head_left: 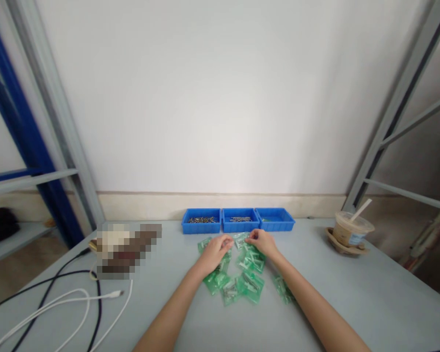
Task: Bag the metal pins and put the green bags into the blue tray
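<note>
Both hands are over several small green plastic bags [252,286] holding metal pieces, spread on the grey table. My left hand [217,252] has its fingers pinched at the left side of a bag [241,240]. At that bag's right side my right hand [261,241] is closed, thumb against fingers. Just behind stand three blue trays in a row: the left tray [201,228] and the middle tray [240,227] hold thin metal pieces, and the right tray [278,226] shows a little green inside. My right forearm partly hides another green bag [283,289].
A lidded cup [352,230] with a straw sits in a cardboard holder [346,248] at the right. White cable [84,297] and black cable [99,303] lie at the left, near a blurred-out object [122,252]. Metal frames rise on both sides before a white wall.
</note>
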`<state>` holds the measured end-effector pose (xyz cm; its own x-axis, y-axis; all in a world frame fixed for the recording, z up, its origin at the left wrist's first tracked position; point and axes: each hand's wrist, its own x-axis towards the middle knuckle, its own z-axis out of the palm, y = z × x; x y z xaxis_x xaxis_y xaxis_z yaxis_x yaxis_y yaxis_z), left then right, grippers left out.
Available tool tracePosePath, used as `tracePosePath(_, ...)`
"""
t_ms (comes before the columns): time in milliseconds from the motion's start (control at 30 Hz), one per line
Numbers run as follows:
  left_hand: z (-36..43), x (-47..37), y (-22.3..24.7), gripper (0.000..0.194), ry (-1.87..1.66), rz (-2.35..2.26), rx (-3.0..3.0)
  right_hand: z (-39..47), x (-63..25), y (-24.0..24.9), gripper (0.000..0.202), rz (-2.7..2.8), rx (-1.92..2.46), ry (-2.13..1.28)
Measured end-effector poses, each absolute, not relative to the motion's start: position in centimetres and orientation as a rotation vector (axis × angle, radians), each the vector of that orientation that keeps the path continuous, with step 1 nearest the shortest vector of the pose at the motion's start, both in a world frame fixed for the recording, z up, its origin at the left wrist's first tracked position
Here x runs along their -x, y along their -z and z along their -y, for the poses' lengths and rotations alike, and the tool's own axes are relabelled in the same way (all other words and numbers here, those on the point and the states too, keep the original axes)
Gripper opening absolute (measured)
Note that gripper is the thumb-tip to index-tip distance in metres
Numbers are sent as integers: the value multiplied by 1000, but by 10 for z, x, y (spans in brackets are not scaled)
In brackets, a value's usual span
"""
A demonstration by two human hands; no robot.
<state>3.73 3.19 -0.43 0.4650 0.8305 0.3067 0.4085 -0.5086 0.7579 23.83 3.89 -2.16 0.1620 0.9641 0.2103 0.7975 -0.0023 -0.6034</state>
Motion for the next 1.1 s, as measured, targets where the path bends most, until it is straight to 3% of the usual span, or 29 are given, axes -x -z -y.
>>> tracePosePath(233,-31,-46,11,52,-1024,-1033,-2059,-30,-232,18,22,1374,1137,-626)
tracePosePath(433,-25,-47,-10,6,-1304,-964,-2050,-21,-225,6,19,1402,850,-894)
tracePosePath(533,-17,-46,-20,12,-1402,-945,-2160,-19,-228,3,22,1459,813,-839)
tracePosePath(633,-11,-49,-25,5,-1443,-966,-2170,-16,-228,-4,12,1365,840,-836)
tracePosePath(733,-12,-52,-23,15,-1394,-1054,-2030,-10,-222,-4,27,1271,924,-1066)
tracePosePath(867,-23,-50,-11,21,-1046,-1144,-1785,-8,-209,5,31,1339,1039,-1408)
tracePosePath(967,-29,-46,-5,23,-893,-1171,-1785,-12,-204,-4,32,1419,1131,-1284)
tracePosePath(1100,-29,-39,-8,26,-898,-1305,-2024,30,-208,-42,35,1491,1263,-794)
